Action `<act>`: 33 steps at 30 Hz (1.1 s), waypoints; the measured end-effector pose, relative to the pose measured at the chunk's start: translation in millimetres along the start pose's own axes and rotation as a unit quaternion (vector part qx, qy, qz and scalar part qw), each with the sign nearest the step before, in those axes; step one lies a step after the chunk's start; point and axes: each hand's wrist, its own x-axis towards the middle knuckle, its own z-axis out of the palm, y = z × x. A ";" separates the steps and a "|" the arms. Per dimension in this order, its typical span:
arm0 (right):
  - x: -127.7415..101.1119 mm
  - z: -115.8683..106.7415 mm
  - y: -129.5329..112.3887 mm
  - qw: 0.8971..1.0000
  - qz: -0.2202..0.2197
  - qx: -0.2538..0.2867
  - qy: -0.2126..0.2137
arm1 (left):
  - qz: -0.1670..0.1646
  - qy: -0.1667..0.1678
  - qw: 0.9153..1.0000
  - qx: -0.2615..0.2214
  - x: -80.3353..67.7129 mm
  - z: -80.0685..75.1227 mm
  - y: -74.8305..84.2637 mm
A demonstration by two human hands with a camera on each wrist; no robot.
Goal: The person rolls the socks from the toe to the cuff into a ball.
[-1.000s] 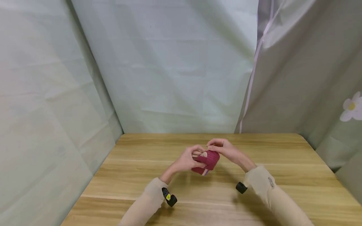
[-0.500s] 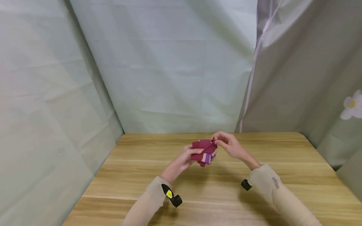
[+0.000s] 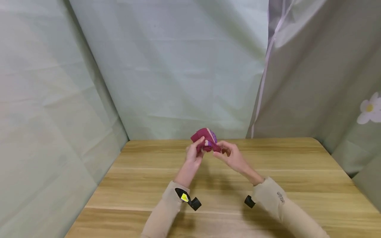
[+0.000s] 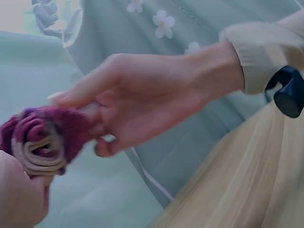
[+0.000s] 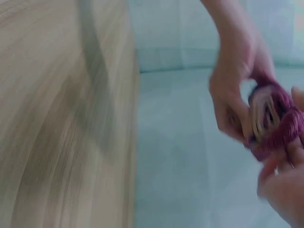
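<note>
A rolled-up knitted sock point(image 3: 200, 135), maroon with cream and purple stripes, is held up above the far part of the table. My left hand point(image 3: 192, 155) grips the bundle from the left, thumb laid along its near side. On the other side, my right hand point(image 3: 233, 159) pinches a maroon edge of it between thumb and fingers. Spiral layers with a cream band show on the end of the sock point(image 4: 40, 145) in the left wrist view. In the right wrist view both hands meet at the sock point(image 5: 273, 118), and some fingers are hidden behind it.
Below the hands lies a wood-grain table point(image 3: 143, 185). Pale green curtains point(image 3: 184, 82) hang behind and at the left, and a greyer one with a white flower point(image 3: 370, 107) hangs at the right. Each sleeve cuff carries a small black camera point(image 3: 195, 204).
Both hands have raised the sock and shifted it leftward and away. The bundle has been turned, and the right fingers have moved from its top edge to its lower right side.
</note>
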 end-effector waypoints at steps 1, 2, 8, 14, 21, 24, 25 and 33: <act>0.3 5.3 -1.9 0.999 -0.016 -0.034 0.014 | 0.018 0.009 1.000 0.002 0.0 2.4 -1.2; 1.2 10.0 -3.0 0.997 -0.034 -0.067 0.032 | 0.034 0.016 0.999 -0.001 -0.1 4.8 -2.5; 9.1 23.1 -1.0 0.967 -0.093 -0.193 0.138 | 0.022 0.003 1.000 0.000 -2.6 9.1 -8.9; 9.6 11.0 2.6 0.969 -0.052 -0.170 0.170 | -0.075 -0.041 0.975 0.204 -0.2 -9.1 -7.1; 4.0 -9.7 -0.3 0.994 0.017 -0.050 0.097 | -0.009 -0.136 0.939 0.316 4.9 -22.7 -7.7; 3.3 -16.1 -2.9 0.998 0.011 -0.038 0.056 | 0.020 -0.220 0.896 0.384 4.6 -25.2 -1.5; 3.3 -17.9 -3.5 0.999 0.011 -0.037 0.036 | 0.036 -0.248 0.869 0.427 4.5 -26.0 1.6; 0.3 -17.9 -14.7 0.991 -0.002 -0.080 -0.106 | 0.192 -0.329 0.640 0.667 -4.9 -25.5 13.2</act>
